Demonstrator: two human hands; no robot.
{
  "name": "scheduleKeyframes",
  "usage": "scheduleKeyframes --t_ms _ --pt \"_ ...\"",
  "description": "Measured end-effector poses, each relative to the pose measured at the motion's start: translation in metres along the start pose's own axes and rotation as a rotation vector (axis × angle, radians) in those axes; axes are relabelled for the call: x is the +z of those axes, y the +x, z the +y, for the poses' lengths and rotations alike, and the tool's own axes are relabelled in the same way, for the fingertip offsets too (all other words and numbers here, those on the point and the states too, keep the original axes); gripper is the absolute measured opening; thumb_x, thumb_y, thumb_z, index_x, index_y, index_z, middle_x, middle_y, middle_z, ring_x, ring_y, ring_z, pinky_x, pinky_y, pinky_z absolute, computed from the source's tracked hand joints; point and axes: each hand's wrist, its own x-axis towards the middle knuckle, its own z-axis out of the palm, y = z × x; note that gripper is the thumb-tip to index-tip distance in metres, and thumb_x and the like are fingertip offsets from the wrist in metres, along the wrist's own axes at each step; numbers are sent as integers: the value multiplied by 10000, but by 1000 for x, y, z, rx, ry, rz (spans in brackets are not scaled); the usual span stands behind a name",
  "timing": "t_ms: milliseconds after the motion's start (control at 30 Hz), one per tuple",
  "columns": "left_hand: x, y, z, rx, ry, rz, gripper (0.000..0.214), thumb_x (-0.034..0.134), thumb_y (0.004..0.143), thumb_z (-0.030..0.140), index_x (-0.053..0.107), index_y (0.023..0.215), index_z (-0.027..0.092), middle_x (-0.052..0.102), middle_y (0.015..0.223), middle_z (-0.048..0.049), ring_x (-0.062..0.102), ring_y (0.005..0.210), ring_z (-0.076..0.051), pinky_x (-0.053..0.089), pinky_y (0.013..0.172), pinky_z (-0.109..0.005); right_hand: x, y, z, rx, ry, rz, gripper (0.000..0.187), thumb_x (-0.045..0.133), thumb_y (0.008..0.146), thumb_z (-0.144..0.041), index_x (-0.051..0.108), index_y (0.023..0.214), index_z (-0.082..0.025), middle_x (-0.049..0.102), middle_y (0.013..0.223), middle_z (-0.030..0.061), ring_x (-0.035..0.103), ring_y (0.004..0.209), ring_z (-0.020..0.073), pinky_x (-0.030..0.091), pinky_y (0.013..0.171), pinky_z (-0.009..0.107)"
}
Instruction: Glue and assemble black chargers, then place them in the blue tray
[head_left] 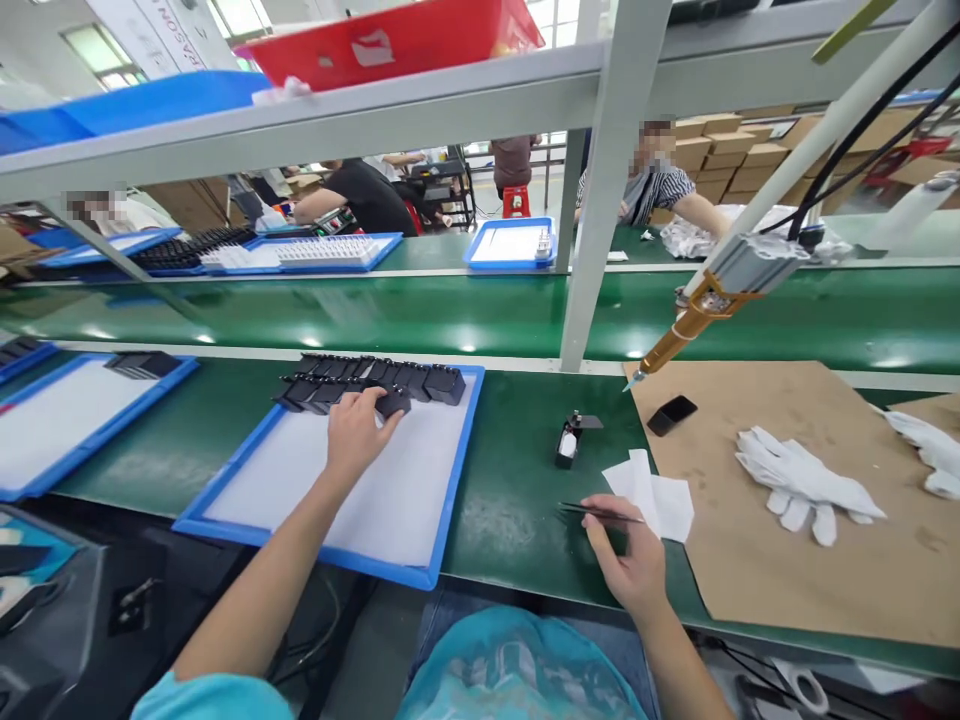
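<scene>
Apparently partway along: black boxes (442,385) stand in rows at the far end of the blue-edged tray (453,480).
The left hand (356,430) has thumb and fingers closed about a dark box (394,402) before those rows; whether it rests on the tray, I cannot tell. The right hand (630,555) pinches tweezers (581,508) near a white sheet (671,505). Beyond the tweezers, an open box (566,462), something white inside, looks unfinished.
</scene>
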Motion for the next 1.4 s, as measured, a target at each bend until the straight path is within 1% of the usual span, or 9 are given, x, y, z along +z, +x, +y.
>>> scheduleKeyframes --t_ms 267,400,567,700,800,900,1033,1200,1400 --pt "26 17 -41 10 188 10 338 487 866 405 542 1051 128 638 1026 -204 448 1164 -367 275 960 -485 -1 -5 5 48 -18 57 283 537 897 -194 570 1178 -193 655 866 40 670 719 145 607 647 277" --pt "31 11 -44 -12 110 133 316 489 895 444 509 1029 158 500 1288 -167 365 1256 -404 268 1008 -538 -2 3 -1 161 -106 -41 455 474 937 -234 446 1388 -190 609 784 -3 599 585 104 559 581 231" --pt "23 13 -32 15 -37 223 283 535 904 429 489 1023 176 347 1445 -104 288 1319 -492 219 1054 -619 -16 19 -5 193 -317 -173 450 504 910 -283 526 1344 -167 580 673 -27 557 506 112 505 492 228" --pt "20 18 19 181 -211 143 368 623 845 444 528 1064 164 516 1301 -161 433 1251 -402 314 1056 -557 -29 31 5 193 -526 -143 412 495 886 -282 585 1274 -173 599 631 -25 567 496 136 478 480 252" --pt "27 11 90 299 -483 -132 505 626 828 504 512 1199 182 595 1201 -143 555 1132 -305 447 974 -452 -30 41 11 281 -656 -186 427 470 885 -273 568 1292 -188 639 658 -7 589 522 156 435 482 260" --pt "38 2 164 424 -631 -496 792 681 760 554 346 1410 252 543 1337 -122 529 1218 -305 466 969 -453 -26 48 10 416 -705 -269 418 453 889 -266 583 1276 -176 677 748 42 635 642 193 430 521 274" --pt "53 2 218 454 -654 -738 989 773 676 477 242 1471 225 576 1290 -148 565 1176 -339 471 949 -475 -37 58 8 405 -622 -279 397 465 910 -380 606 1228 -188 678 966 78 624 692 169 511 643 311" --pt "52 3 199 443 -661 -728 919 784 657 459 330 1426 245 622 1175 -113 610 1053 -328 481 897 -454 -77 99 22 330 -241 64 527 563 839 -477 526 1289 -207 624 1116 116 611 744 167 535 588 303" --pt "45 -17 150 438 -848 -802 1002 825 623 471 294 1457 307 541 1265 -111 547 1167 -290 417 1003 -454 -97 180 62 368 106 302 826 715 656 -409 352 1395 -353 436 1420 84 515 1236 249 497 964 454"
